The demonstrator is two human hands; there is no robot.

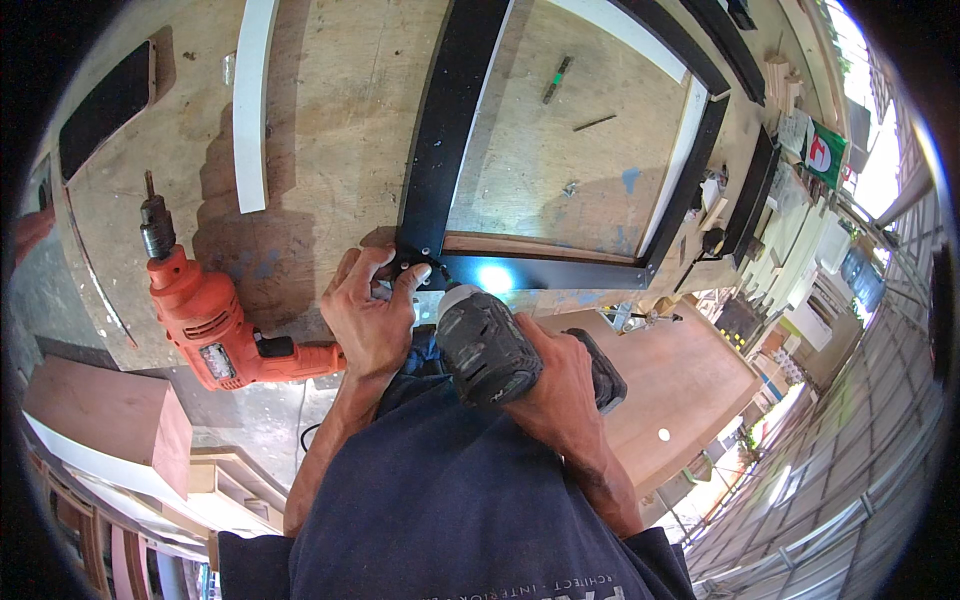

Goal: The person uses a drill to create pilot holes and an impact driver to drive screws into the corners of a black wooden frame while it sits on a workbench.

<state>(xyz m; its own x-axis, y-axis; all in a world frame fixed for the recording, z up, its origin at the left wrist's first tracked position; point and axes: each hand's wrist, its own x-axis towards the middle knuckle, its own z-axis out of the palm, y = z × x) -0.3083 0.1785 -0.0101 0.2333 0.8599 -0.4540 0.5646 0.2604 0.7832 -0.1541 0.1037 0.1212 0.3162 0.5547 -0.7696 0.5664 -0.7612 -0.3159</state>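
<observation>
A black wooden frame (pixel 432 130) lies on a plywood worktop, its near left corner in front of me. At that corner my left hand (pixel 365 310) is closed, thumb and fingers drawn together. What its fingertips hold, if anything, is too small to make out; small light-coloured round spots show beside them. My right hand (pixel 555 370) grips a dark grey cordless drill (pixel 490 345). Its nose points at the same corner, close to the left thumb, and its lamp throws a bright spot on the frame's near rail. Where the bit meets the frame is hard to see.
An orange corded drill (pixel 210 325) lies to my left, bit pointing away. Beyond it are a white strip (pixel 253 110) and a dark panel (pixel 110 108). Inside the frame lie a green-and-black marker-like stick (pixel 557 80) and a thin dark rod (pixel 595 123). Black strips (pixel 755 195) lie at right.
</observation>
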